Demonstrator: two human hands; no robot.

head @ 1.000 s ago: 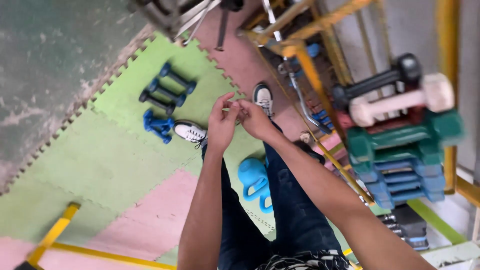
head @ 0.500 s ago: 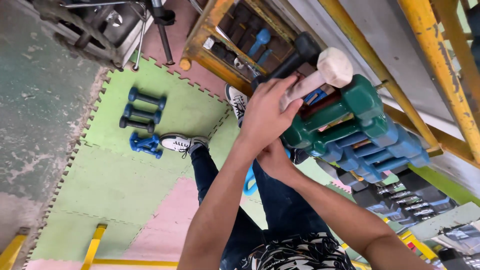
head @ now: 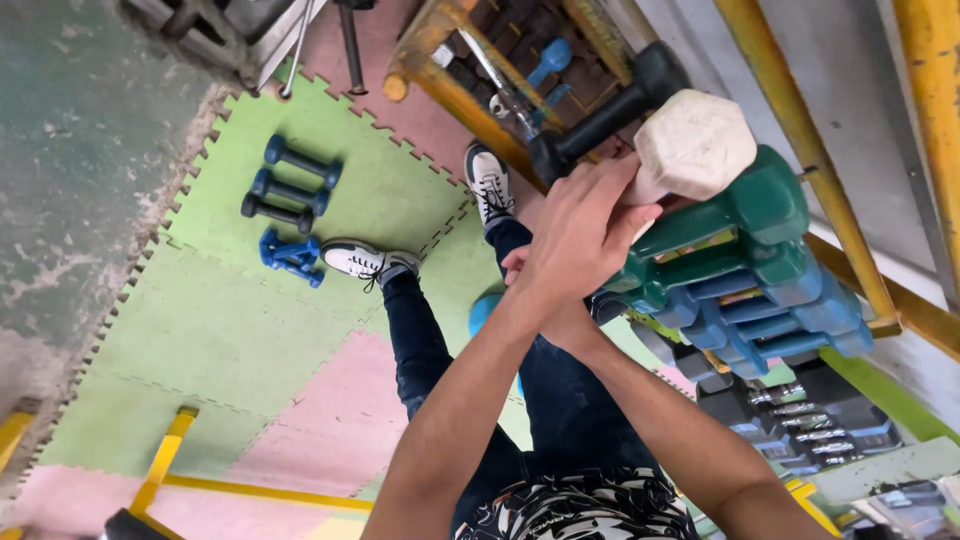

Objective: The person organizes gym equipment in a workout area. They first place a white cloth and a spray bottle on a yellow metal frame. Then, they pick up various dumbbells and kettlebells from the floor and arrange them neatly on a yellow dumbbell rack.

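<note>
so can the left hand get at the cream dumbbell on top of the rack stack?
Probably yes: the left hand already lies on the cream dumbbell, topmost above the green dumbbells, with nothing covering it.

Pale pink hex dumbbell (head: 690,145), tilted, atop stacked green dumbbells (head: 745,215) on yellow rack (head: 800,150)

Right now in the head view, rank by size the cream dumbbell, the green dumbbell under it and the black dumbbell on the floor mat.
1. green dumbbell
2. cream dumbbell, partly hidden by the left hand
3. black dumbbell, though it lies much farther away, so this is unsure
</note>
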